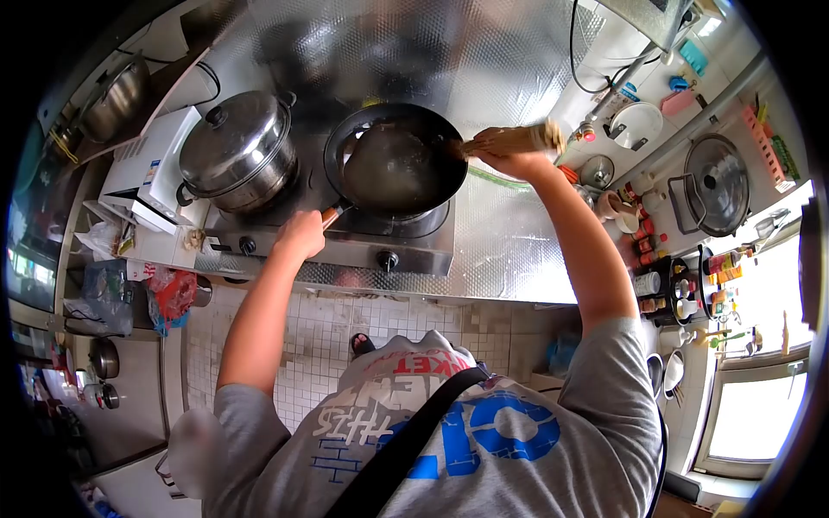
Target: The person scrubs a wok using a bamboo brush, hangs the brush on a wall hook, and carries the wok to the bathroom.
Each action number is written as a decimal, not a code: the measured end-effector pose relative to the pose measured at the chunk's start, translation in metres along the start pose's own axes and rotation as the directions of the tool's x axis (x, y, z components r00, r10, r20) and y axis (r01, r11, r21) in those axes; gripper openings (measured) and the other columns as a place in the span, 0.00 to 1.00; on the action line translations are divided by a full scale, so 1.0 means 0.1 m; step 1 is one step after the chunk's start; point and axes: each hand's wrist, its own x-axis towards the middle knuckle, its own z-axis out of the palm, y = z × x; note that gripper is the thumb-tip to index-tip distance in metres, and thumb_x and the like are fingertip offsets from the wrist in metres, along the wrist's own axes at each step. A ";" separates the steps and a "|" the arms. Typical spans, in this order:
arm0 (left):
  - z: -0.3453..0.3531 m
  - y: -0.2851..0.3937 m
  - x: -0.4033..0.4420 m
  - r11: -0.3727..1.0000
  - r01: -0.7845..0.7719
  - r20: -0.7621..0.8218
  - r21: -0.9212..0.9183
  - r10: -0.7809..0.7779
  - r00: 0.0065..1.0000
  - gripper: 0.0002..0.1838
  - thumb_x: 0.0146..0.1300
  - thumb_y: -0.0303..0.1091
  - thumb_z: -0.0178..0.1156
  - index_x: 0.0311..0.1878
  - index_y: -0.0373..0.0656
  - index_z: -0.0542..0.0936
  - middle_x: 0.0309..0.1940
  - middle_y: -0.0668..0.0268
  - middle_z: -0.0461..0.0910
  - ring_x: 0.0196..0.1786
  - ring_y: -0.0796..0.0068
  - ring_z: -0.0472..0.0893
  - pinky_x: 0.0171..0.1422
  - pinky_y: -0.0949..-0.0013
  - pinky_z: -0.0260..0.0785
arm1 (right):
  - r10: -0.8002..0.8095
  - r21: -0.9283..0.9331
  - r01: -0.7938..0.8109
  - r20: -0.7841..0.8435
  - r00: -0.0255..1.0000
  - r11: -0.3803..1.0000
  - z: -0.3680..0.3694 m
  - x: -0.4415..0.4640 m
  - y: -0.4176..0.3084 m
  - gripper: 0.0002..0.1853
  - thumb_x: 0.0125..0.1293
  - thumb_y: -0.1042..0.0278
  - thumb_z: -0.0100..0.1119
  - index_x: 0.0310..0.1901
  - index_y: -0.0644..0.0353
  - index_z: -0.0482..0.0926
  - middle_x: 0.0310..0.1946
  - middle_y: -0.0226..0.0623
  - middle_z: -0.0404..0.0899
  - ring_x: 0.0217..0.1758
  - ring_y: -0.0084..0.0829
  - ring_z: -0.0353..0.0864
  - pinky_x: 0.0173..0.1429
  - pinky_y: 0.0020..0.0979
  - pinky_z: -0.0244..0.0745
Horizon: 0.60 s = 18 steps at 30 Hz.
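Observation:
A black wok (447,186) sits on the right burner of the gas stove (345,250), tilted a little. Cloudy liquid (393,168) lies in its bottom. My left hand (302,235) is closed round the wok's wooden handle (332,214). Over the wok's right rim, my right hand (514,164) grips a tan pot brush (522,138) that looks like bundled straw or bamboo. The brush's near end is blurred, and its other end reaches the inner wall of the wok; whether it touches the liquid I cannot tell.
Left of the wok stands a lidded steel pot (237,155), with a white appliance (155,173) beyond it. Foil sheeting (509,233) covers the counter and back wall. Bottles (648,242) and a spice rack (682,285) line the right side. A glass lid (718,186) hangs there.

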 end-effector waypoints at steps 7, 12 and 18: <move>-0.02 0.03 -0.04 1.000 0.020 -0.006 0.001 -0.020 1.000 0.14 0.61 0.28 0.58 0.48 0.38 0.85 0.48 0.44 0.84 0.54 0.43 0.83 0.59 0.50 0.77 | 0.404 0.400 -0.474 0.251 0.880 0.784 -0.20 0.28 -0.24 0.14 0.64 0.60 0.70 0.42 0.63 0.86 0.36 0.40 0.87 0.34 0.31 0.88 0.42 0.33 0.84; 0.02 -0.02 0.01 1.000 0.011 -0.007 0.001 -0.011 1.000 0.14 0.61 0.28 0.58 0.49 0.38 0.84 0.48 0.43 0.84 0.54 0.43 0.83 0.58 0.50 0.77 | 0.352 0.566 -0.291 0.000 0.936 0.771 -0.03 0.13 -0.67 0.17 0.65 0.57 0.70 0.50 0.58 0.85 0.43 0.38 0.88 0.46 0.34 0.87 0.52 0.34 0.81; -0.02 0.02 -0.03 1.000 0.015 -0.012 0.004 -0.015 1.000 0.14 0.61 0.28 0.58 0.48 0.37 0.84 0.48 0.43 0.84 0.53 0.43 0.83 0.58 0.49 0.77 | 0.276 0.375 -0.176 -0.234 0.932 0.910 0.15 -0.02 -0.98 0.16 0.65 0.60 0.70 0.50 0.59 0.83 0.40 0.38 0.88 0.41 0.36 0.88 0.47 0.34 0.81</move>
